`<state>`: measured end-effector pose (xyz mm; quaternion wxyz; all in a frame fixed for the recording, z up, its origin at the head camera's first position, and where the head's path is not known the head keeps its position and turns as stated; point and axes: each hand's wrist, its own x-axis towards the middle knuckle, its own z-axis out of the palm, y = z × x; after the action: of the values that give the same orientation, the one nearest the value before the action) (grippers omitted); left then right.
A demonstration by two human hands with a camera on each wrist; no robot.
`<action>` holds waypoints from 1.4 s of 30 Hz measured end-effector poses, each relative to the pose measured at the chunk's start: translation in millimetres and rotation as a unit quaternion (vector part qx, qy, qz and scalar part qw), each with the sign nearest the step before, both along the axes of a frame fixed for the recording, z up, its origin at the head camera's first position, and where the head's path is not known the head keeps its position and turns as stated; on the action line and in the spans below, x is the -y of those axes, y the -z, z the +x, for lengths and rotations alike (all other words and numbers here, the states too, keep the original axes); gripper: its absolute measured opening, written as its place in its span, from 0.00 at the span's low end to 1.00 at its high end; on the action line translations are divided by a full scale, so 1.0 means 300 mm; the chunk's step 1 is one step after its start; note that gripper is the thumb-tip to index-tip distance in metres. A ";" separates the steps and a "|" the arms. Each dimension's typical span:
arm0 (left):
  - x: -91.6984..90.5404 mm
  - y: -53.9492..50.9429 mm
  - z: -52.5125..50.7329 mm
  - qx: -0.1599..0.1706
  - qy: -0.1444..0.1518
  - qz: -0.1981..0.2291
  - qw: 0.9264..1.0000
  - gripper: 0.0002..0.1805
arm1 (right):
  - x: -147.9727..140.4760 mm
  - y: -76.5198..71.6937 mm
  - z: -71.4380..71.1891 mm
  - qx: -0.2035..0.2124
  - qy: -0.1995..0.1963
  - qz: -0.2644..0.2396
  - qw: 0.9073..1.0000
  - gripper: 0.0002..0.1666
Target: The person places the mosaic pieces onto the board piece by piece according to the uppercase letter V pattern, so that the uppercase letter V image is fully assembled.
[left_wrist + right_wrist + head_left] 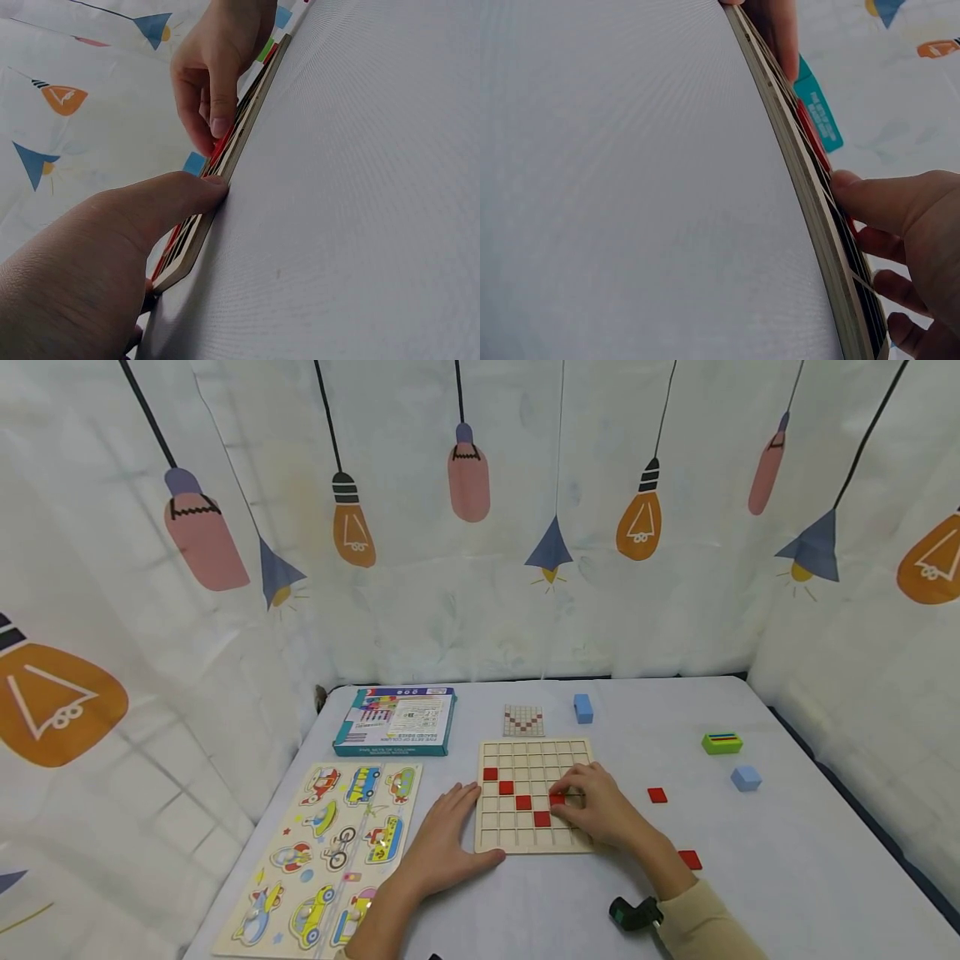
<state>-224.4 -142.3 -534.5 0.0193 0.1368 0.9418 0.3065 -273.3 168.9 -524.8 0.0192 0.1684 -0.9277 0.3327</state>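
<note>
A wooden grid board [536, 841] lies flat, with several red tiles in a descending diagonal, among them a red tile [542, 818] at the low end. My right hand [606, 806] pinches another red tile [557, 799] between thumb and index finger, at a cell up and right of that one. My left hand [442, 847] spans the board's near left corner, fingertips at the left edge and thumb at the near edge. In the left wrist view the left thumb [199, 193] touches the board's edge [259, 97]. A small pattern card [523, 721] lies behind the board.
Two loose red tiles, a farther one [657, 795] and a nearer one [690, 860], lie to the right. Blue blocks [583, 708] [746, 778], a green block [722, 743], a teal box [393, 722], a vehicle puzzle [318, 843] and a black object [633, 913] surround the board.
</note>
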 end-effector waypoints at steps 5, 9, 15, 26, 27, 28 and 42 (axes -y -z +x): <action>0.001 0.000 0.000 -0.001 0.001 0.004 1.000 0.64 | -0.004 -0.001 0.001 0.004 0.004 -0.001 1.000 0.13; 0.002 0.001 0.002 -0.001 0.000 0.004 1.000 0.64 | -0.007 -0.006 0.005 0.001 0.004 0.005 1.000 0.13; 0.002 0.004 0.001 -0.001 0.001 0.006 1.000 0.64 | -0.018 -0.022 0.016 -0.008 0.000 0.010 1.000 0.13; 0.003 -0.002 0.001 -0.001 0.001 0.012 1.000 0.64 | -0.059 -0.060 0.026 0.002 0.011 0.005 1.000 0.14; 0.002 -0.003 0.002 0.000 0.000 0.012 1.000 0.64 | -0.064 -0.062 0.026 -0.001 0.010 0.005 1.000 0.15; 0.001 -0.004 0.002 0.001 0.000 0.011 1.000 0.64 | -0.069 -0.064 0.027 -0.004 0.011 0.004 1.000 0.15; -0.003 -0.003 0.001 0.000 -0.001 0.009 1.000 0.64 | -0.173 -0.071 0.047 -0.018 0.028 -0.005 0.999 0.18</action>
<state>-224.0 -141.5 -533.6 0.0172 0.1359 0.9392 0.3149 -259.2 220.7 -503.3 0.0456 0.1483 -0.9298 0.3339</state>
